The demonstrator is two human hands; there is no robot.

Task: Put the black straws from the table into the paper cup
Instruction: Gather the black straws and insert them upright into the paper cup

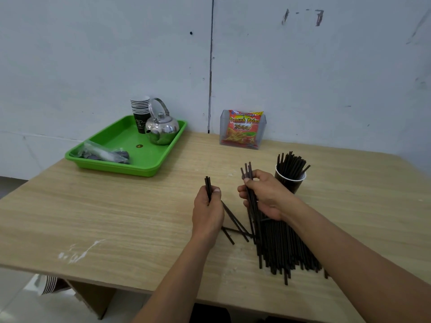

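A dark paper cup (290, 181) with a white rim stands on the wooden table (116, 217), holding several black straws (291, 163) that fan upward. My right hand (265, 197), just left of the cup, is shut on a small bunch of straws whose tips stick up above the fingers. My left hand (208, 210) is shut on a few straws, tips pointing up. A big pile of black straws (282, 248) lies flat on the table under my right wrist. A few loose straws (235, 226) lie between my hands.
At the back left sits a green tray (149, 159) with a steel kettle (162, 129), a stack of paper cups (140, 113) and a plastic bag (105, 153). A clear holder with a snack packet (243, 129) stands against the wall.
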